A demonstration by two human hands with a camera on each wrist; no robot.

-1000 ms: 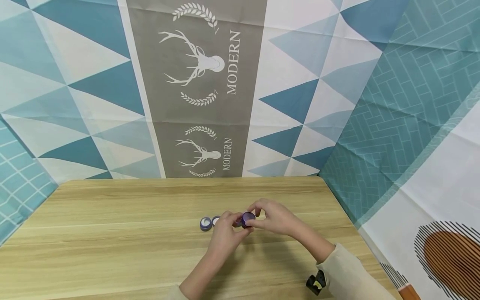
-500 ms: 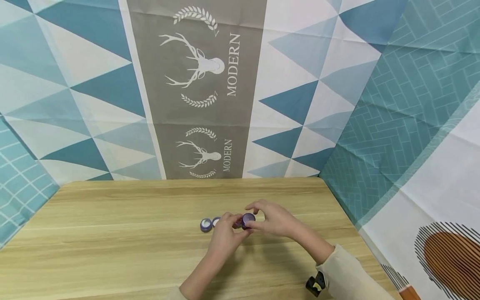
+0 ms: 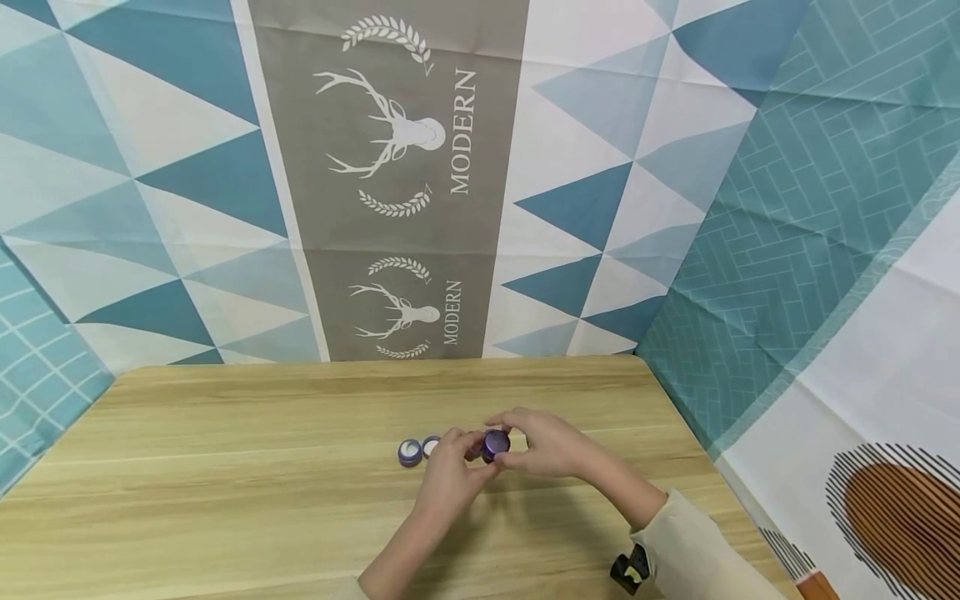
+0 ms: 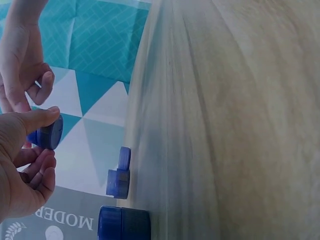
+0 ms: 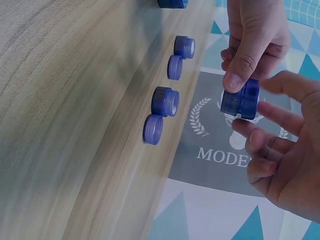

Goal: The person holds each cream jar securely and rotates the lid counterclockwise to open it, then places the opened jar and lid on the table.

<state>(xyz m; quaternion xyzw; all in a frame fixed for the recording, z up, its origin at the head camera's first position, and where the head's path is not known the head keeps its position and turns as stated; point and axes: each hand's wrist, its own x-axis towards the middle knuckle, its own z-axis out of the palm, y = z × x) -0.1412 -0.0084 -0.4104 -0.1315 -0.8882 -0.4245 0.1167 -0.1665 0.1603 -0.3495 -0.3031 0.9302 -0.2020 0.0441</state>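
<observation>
Between my two hands is a small blue-purple jar, lifted off the table. My left hand pinches the jar body between thumb and fingers. On the jar's other end sits its lid, with the thumb and fingers of my right hand bent around the rim. The right wrist view shows an open jar on the table beneath them, a loose lid beside it. Another open jar with a pale inside stands further along, near a second lid.
The wooden table spreads out on both sides of the hands. Patterned cloth hangs behind it and along the sides. A black device is strapped at the right sleeve. One more blue jar is cut off by the right wrist view's edge.
The right hand's fingers have shifted slightly around the lid: the index finger has come down and the thumb has moved lower. The left hand keeps its hold with little movement.
</observation>
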